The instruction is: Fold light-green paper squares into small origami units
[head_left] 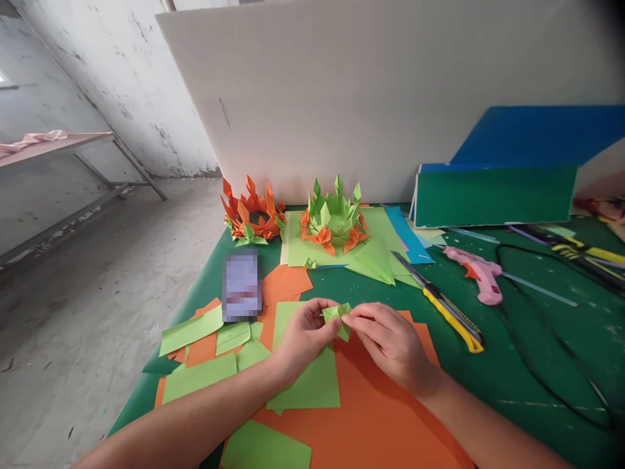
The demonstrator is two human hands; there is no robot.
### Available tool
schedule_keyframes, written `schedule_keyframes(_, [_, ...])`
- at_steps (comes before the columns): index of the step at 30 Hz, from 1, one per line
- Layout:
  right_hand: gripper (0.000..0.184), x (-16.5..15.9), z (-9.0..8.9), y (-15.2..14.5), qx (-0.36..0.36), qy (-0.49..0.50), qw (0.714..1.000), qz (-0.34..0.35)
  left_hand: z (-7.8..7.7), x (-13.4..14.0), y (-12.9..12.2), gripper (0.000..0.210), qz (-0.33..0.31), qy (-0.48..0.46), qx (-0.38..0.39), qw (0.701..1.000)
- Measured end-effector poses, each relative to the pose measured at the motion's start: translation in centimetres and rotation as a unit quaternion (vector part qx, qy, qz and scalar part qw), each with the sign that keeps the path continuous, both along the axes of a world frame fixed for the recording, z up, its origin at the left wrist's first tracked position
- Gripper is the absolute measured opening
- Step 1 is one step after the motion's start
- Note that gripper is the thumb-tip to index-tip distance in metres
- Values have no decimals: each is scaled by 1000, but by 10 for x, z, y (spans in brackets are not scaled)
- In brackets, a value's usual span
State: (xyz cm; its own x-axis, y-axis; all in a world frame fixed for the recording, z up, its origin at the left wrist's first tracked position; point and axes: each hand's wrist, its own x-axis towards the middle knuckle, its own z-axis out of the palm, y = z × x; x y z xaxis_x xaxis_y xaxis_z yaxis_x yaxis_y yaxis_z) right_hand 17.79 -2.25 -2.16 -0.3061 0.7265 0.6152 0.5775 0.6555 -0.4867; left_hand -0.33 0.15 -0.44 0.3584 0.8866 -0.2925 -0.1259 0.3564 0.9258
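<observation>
Between my two hands is a small folded piece of green paper (343,315), held above the sheets on the table. My left hand (308,332) pinches its left side between thumb and fingers. At its right edge, the fingertips of my right hand (393,342) are closed on the paper. Under the hands lie a green paper sheet (312,381) and a large orange sheet (385,417). Behind them stand a green paper crown (336,218) with orange flowers and an orange paper crown (251,218) with green flowers.
A yellow utility knife (446,309) and a pink glue gun (481,273) with its black cord lie to the right. Loose green strips (193,331) and a blurred-out rectangular object (242,286) are on the left. A white board (312,98) stands behind the table.
</observation>
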Motion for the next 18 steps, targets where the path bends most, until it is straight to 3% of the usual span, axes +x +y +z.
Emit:
schedule_keyframes(5, [44,-2,0,0,-17,9,1000,19,1,-1,3,41,2,-13,17,1000])
schedule_keyframes(9, [29,-6,2,0,-96,92,991,22,1,-1,4,37,-7,0,31,999])
schedule_keyframes(12, [10,-8,3,2,-181,187,965,-22,1,0,3,31,-7,13,76,997])
schedule_keyframes(15, [17,-10,3,2,-276,263,924,-17,0,1,2,27,-5,17,113,993])
schedule_keyframes(18, [15,-12,4,1,-312,276,909,8,-1,2,1,27,2,18,123,992])
